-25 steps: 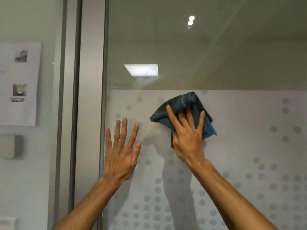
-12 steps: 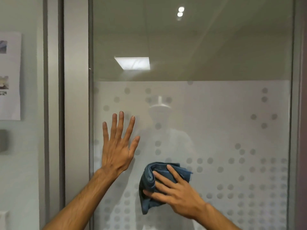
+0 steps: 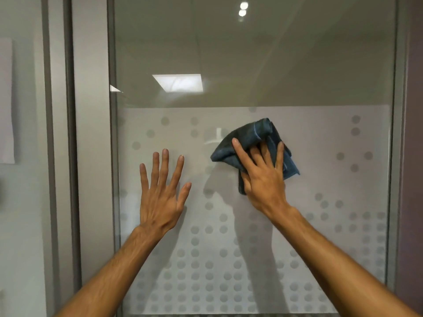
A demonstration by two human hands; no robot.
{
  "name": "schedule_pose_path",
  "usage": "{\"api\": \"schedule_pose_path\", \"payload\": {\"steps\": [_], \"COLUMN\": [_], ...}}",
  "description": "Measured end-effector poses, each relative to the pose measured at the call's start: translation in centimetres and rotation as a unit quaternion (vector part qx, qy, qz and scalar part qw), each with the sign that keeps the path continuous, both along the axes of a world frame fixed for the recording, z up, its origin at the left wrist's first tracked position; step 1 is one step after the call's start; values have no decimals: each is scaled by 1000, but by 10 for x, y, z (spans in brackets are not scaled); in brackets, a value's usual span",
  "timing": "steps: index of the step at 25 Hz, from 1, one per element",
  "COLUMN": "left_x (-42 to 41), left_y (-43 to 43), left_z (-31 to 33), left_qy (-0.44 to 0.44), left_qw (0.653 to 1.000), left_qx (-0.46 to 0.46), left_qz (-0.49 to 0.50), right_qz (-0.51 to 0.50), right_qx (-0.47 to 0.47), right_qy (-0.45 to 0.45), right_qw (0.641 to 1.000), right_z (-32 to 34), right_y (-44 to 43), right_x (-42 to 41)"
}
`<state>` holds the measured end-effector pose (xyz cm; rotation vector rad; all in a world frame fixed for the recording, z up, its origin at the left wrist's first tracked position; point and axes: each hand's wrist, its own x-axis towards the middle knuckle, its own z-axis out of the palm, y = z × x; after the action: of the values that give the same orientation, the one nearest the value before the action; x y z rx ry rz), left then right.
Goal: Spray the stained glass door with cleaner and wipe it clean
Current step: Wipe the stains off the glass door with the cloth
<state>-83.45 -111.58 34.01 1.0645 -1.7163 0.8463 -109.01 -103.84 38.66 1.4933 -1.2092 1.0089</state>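
Observation:
The glass door (image 3: 320, 65) fills the view, clear at the top and frosted with grey dots from mid height down. My right hand (image 3: 263, 179) presses a crumpled dark blue cloth (image 3: 254, 136) flat against the frosted band, right of centre. My left hand (image 3: 161, 197) lies flat on the glass with fingers spread, to the left of the cloth and a little lower, holding nothing. No spray bottle is in view.
A grey metal door frame (image 3: 91, 156) runs vertically on the left, with a wall and a sheet of paper (image 3: 5, 101) beyond it. Another frame post (image 3: 400, 156) stands at the right edge. Ceiling lights reflect in the upper glass.
My right hand swept the cloth down to the lower middle of the frosted glass and has come back up to the right of centre. My left hand stayed flat on the glass.

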Motion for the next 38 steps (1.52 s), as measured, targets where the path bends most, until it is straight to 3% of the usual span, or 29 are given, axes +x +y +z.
{"api": "schedule_pose_path", "payload": {"steps": [3, 5, 8, 11, 14, 18, 21, 25, 28, 33, 38], "left_x": [0, 0, -4, -16, -29, -43, -49, -57, -61, -70, -88], "left_y": [0, 0, 0, 3, 6, 7, 8, 10, 14, 21, 31], "left_z": [-3, -6, -9, -9, -9, -10, -12, -17, -20, -30, -42], "left_qy": [3, 2, 3, -5, -5, -1, -6, -8, -13, -22, -34], "left_qw": [1000, 1000, 1000, 1000, 1000, 999, 999, 998, 998, 998, 997], "left_qx": [-5, -7, -11, -14, -18, -25, -24, -24, -25, -9, 9], "left_qz": [2, 4, -3, -10, -19, -32, -45, -58, -52, -56, -62], "right_qz": [23, 22, -24, -38, -39, -39, -9, 24, 16, 2, 1], "right_qx": [-2, 32, 104, 119, 103, 37, 20, -14, -24, 20, 119], "right_qy": [38, 118, 308, 402, 368, 193, 70, -106, -168, -114, 82], "right_qw": [999, 992, 945, 907, 923, 980, 997, 994, 985, 993, 990], "right_z": [-60, -118, -189, -181, -138, -58, -13, -31, -87, -177, -238], "right_y": [-1, 3, 18, 28, 29, 32, 36, 32, 31, 39, 44], "right_x": [8, 2, -24, -55, -75, -109, -124, -121, -114, -104, -101]}}
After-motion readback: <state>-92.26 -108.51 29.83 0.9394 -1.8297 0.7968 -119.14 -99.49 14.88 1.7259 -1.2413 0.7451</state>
